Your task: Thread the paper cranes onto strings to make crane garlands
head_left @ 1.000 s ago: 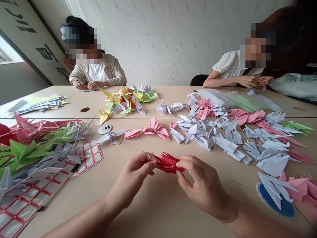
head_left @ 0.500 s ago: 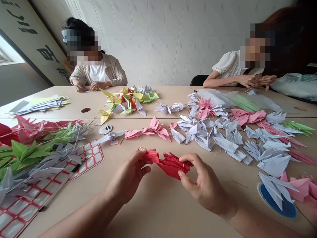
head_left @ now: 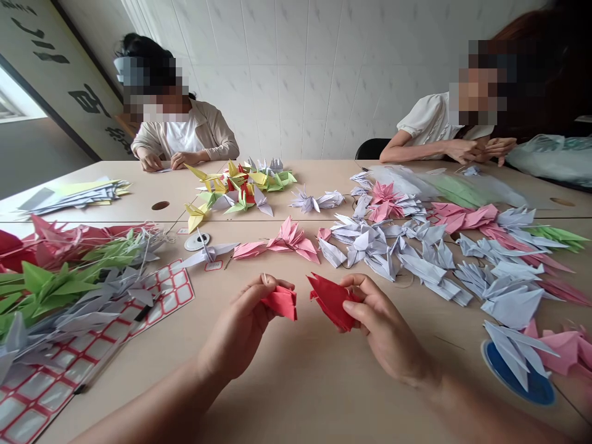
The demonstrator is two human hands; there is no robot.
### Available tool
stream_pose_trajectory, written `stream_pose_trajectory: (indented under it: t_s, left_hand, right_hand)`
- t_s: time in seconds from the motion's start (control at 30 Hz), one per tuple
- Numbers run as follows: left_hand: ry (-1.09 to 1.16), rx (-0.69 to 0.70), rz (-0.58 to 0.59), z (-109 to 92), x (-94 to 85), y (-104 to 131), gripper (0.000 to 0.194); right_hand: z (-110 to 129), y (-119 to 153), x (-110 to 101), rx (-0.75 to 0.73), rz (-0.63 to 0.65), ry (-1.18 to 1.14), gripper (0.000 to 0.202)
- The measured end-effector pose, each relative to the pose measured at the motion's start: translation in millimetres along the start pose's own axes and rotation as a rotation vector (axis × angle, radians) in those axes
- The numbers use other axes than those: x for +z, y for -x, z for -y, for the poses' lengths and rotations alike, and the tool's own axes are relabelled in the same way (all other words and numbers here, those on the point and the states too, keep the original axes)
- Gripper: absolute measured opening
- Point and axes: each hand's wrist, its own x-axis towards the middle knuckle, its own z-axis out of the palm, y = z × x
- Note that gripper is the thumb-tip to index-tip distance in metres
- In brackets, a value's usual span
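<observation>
Over the near middle of the table, my left hand (head_left: 243,327) is closed round a small bundle of folded red paper (head_left: 283,302). A pale thread end or stick pokes up by its thumb. My right hand (head_left: 388,330) pinches a larger bundle of red paper cranes (head_left: 332,302), its points aimed up and left. A gap parts the two red bundles; whether a thread joins them I cannot tell. Just beyond my hands lie pink paper cranes (head_left: 289,242) and a pile of white paper cranes (head_left: 365,243).
Green cranes (head_left: 39,280) and a red-gridded label sheet (head_left: 166,290) lie at left. A blue round lid (head_left: 518,373) is at right. Yellow cranes (head_left: 197,216) and a paper stack (head_left: 74,196) lie farther back. Two people (head_left: 185,129) sit across the table (head_left: 296,382).
The red bundles have come apart, leaving a gap between them. My right hand has turned its bundle so its points face up and left; my left hand's bundle now tilts downward.
</observation>
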Motion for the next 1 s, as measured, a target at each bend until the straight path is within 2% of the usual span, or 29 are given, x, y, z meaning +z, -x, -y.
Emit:
stream_pose_trajectory:
  t_s: [0.1, 0.2, 0.33, 0.4, 0.47, 0.57, 0.7, 0.77, 0.9, 1.0]
  left_hand:
    - [-0.160, 0.091, 0.046, 0, 1.8, 4, 0.018]
    - [-0.360, 0.162, 0.125, 0, 3.6, 8, 0.019]
    - [-0.743, 0.311, 0.229, 5, 4.2, 10, 0.016]
    - [-0.946, 0.396, 0.263, 10, 2.8, 9, 0.015]
    - [-1.070, 0.430, 0.282, 15, 0.2, 7, 0.016]
    - [-1.156, 0.416, 0.274, 20, -4.3, 4, 0.018]
    - [-1.228, 0.424, 0.214, 22, -7.5, 1, 0.017]
    - [-1.231, 0.440, 0.197, 23, -8.0, 0, 0.016]
    - [-1.212, 0.459, 0.165, 24, -8.1, 2, 0.003]
    - [-1.232, 0.531, 0.093, 24, -7.8, 6, 0.033]
  right_hand:
    - [0, -2, 1, -0.028, -0.050, 0.015, 0.013]
    - [-1, -2, 1, -0.091, -0.096, 0.148, 0.013]
    - [-4, 1, 1, -0.285, -0.176, 0.557, 0.017]
    - [-6, 2, 2, -0.405, -0.162, 0.771, 0.021]
    - [-8, 2, 4, -0.465, -0.112, 0.929, 0.027]
    - [-8, 2, 5, -0.441, -0.039, 1.038, 0.029]
    - [-6, 3, 6, -0.407, 0.024, 1.064, 0.017]
    - [-6, 4, 6, -0.415, 0.042, 1.095, 0.019]
    - [-7, 4, 6, -0.442, 0.061, 1.165, 0.025]
    - [-8, 4, 6, -0.450, 0.048, 1.178, 0.024]
